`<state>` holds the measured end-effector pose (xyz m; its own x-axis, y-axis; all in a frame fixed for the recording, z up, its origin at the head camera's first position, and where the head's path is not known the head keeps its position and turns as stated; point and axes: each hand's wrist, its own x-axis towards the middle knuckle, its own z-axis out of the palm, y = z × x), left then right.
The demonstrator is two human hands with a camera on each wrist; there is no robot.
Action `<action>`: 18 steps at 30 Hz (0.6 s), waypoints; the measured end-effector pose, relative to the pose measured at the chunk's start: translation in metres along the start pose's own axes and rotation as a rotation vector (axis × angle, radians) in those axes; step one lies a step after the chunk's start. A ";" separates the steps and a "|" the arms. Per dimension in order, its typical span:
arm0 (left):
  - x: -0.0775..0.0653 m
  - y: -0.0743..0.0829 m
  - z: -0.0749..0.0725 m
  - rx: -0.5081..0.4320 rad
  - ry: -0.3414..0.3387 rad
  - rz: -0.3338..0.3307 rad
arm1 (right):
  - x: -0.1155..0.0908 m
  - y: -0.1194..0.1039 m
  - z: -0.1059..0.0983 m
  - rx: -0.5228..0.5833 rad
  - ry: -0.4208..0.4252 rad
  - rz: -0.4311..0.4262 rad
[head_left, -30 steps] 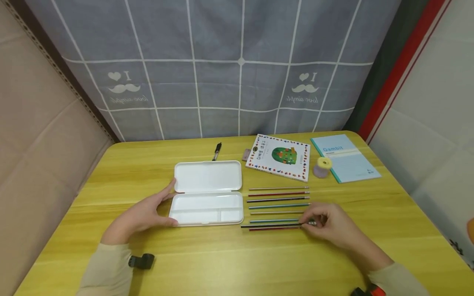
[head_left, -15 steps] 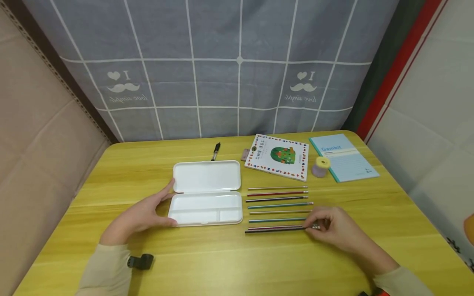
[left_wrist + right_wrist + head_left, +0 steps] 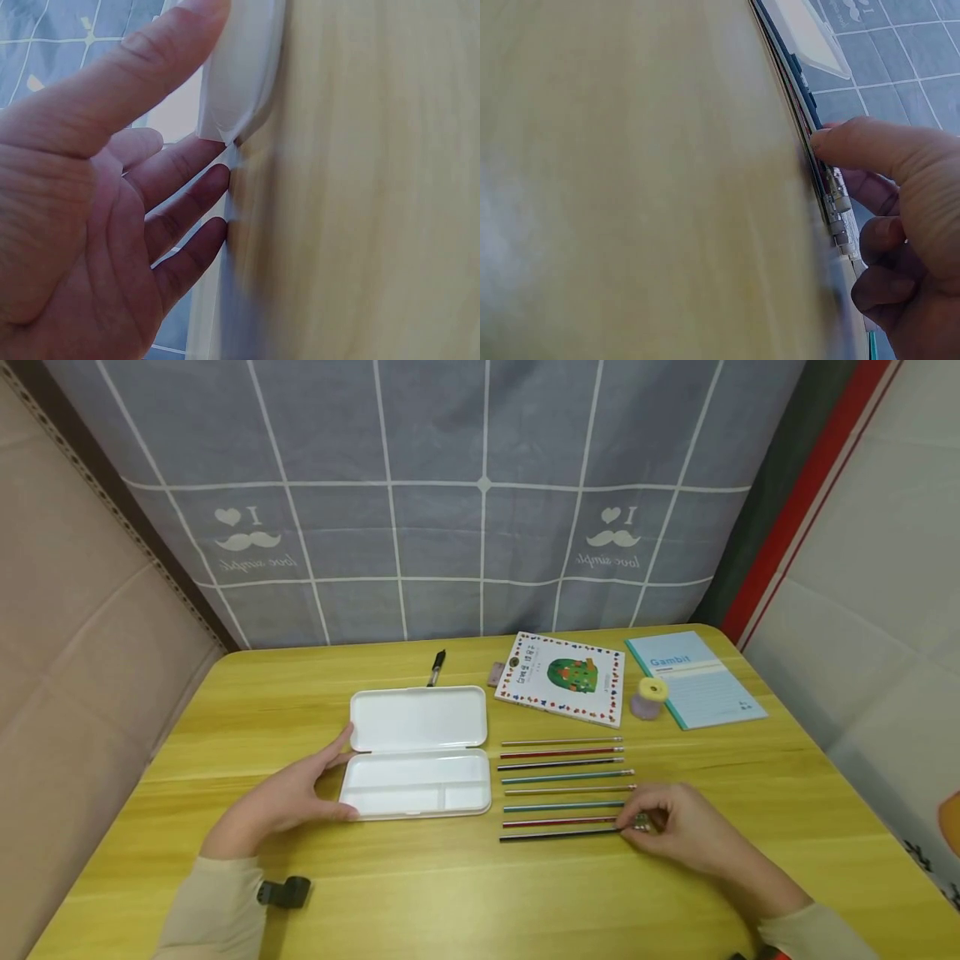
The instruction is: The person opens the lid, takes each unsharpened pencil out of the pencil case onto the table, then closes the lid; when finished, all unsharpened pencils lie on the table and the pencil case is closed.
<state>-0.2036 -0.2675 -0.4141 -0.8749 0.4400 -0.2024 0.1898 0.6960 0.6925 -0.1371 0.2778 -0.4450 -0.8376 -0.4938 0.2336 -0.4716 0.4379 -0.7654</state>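
A white pencil case lies with its lid laid back in the head view; no items show in its compartments. My left hand rests at its left side, thumb on the front corner and fingers extended along the edge. To the right of the case, several pencils lie in a row, roughly parallel, eraser ends to the right. With thumb and index finger my right hand pinches the black pencil near its eraser end, at the front of the row. Beside it lies a dark red pencil.
Behind the case lies a black pen. A picture book partly covers a small pinkish block at the back. Right of it stand a yellow-topped purple container and a pale blue notebook. A grey curtain hangs behind the table.
My right hand has moved the black pencil toward the front and slightly right, past the dark red pencil to the row's front. My left hand has stayed at the pencil case.
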 end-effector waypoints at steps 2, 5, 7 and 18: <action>0.000 0.000 0.000 0.001 0.002 0.003 | 0.000 0.000 0.000 -0.016 -0.002 -0.011; 0.000 0.000 0.000 0.000 0.004 0.007 | -0.001 0.001 -0.001 -0.035 -0.008 -0.026; 0.000 0.000 0.000 0.000 0.006 0.012 | -0.001 0.001 -0.001 -0.050 -0.012 -0.036; 0.000 -0.002 0.000 -0.001 0.006 0.016 | 0.000 -0.002 -0.001 -0.128 -0.012 -0.047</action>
<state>-0.2040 -0.2682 -0.4155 -0.8745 0.4474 -0.1873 0.2029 0.6882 0.6965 -0.1360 0.2777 -0.4426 -0.8110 -0.5243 0.2596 -0.5420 0.5061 -0.6709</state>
